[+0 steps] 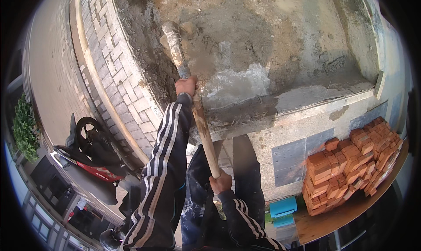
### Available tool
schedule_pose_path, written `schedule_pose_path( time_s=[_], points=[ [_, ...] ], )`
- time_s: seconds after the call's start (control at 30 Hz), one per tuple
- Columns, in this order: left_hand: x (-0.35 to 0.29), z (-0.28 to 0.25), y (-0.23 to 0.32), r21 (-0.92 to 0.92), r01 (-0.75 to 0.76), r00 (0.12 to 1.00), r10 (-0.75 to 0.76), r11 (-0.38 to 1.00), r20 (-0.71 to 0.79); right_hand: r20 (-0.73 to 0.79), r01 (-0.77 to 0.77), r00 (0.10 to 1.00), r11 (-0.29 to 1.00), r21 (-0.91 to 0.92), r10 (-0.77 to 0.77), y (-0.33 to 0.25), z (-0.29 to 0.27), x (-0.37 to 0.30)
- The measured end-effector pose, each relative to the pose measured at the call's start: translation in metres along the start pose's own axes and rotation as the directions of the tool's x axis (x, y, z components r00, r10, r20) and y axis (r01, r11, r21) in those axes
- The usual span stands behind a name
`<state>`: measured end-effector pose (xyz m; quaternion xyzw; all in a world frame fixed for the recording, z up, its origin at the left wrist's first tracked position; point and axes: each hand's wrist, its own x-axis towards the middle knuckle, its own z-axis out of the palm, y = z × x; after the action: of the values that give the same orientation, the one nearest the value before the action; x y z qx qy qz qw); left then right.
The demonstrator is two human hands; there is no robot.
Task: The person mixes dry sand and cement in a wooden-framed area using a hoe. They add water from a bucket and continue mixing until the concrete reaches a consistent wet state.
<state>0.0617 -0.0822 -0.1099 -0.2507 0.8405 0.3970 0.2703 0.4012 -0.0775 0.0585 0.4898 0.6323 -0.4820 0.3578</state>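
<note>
My left hand [187, 85] is closed around the upper part of a long wooden-handled tool [203, 124]. Lower down, near the handle's end, my right hand [220, 183] grips the same pole in front of my legs. Mud-caked and slanting away to the upper left, the tool's far end reaches the wet earth [245, 32] of a shallow walled pit. I cannot make out the kind of head it has. Close to the tool, a pale grey wet patch [237, 82] spreads over the pit floor.
A low concrete edge [307, 113] separates me from the pit. Stacked red bricks [337, 167] rest on a brown board [315, 227] at the right, near a blue plastic object [283, 207]. Left lie grey paving blocks [118, 67] and a parked motorbike [94, 163].
</note>
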Motion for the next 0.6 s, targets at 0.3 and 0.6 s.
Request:
schedule_pose_path(
  time_s=[0.3,0.6],
  points=[
    [-0.107,-0.026,0.131,-0.216,-0.210,0.976,0.218,0.954,0.015,-0.163,0.234,0.961,0.972,0.032,-0.226,-0.001,-0.033,-0.004],
    [0.003,0.063,0.052,0.356,-0.144,0.989,0.146,0.923,0.021,-0.099,0.138,0.988,0.959,0.249,-0.117,-0.022,-0.013,0.001]
  ],
)
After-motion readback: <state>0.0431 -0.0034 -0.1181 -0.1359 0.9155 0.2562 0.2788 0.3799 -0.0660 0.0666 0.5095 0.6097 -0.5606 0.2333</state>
